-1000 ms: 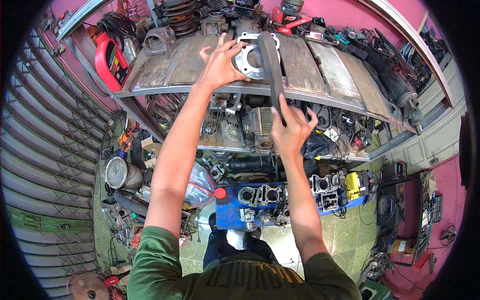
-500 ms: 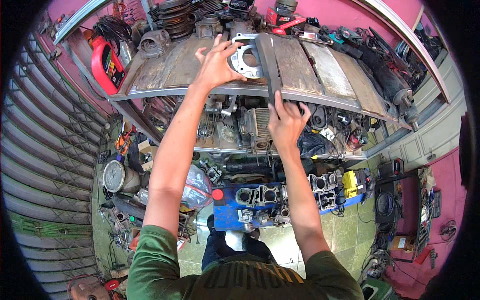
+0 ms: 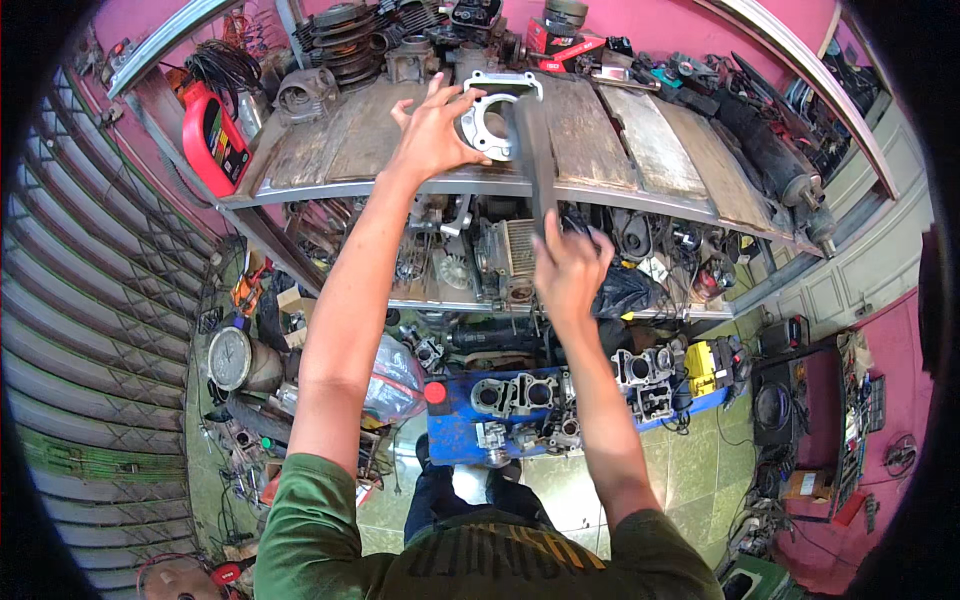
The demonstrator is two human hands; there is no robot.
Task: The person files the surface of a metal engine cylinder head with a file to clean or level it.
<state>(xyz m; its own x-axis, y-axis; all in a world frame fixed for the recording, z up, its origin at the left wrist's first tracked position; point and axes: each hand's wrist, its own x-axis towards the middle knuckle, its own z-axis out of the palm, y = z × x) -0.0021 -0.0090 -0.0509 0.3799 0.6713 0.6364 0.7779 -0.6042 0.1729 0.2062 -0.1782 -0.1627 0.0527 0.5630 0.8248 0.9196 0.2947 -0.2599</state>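
On the wooden workbench (image 3: 390,110), a silvery engine cylinder block (image 3: 478,130) stands with its flat face and round bore upward. My left hand (image 3: 437,135) grips its left side, thumb at the near edge and fingers along the far one. A long, flat, dark grey file (image 3: 538,165) lies across the right part of that face, smeared by motion and hiding some of it. Its near end is in my right hand (image 3: 572,270), which is closed round it in front of the bench edge, index finger stretched along the tool.
A red oil bottle (image 3: 212,145) stands at the bench's left end. Old cylinder parts (image 3: 345,45) are piled at the back, a dark exhaust (image 3: 770,150) at the right. Below, a blue table (image 3: 450,425) bears several engine parts; a shelf of parts (image 3: 515,255) is under the bench.
My right hand and the file have drawn back toward me, uncovering more of the block's far right corner. My left hand and the block have stayed nearly in place.
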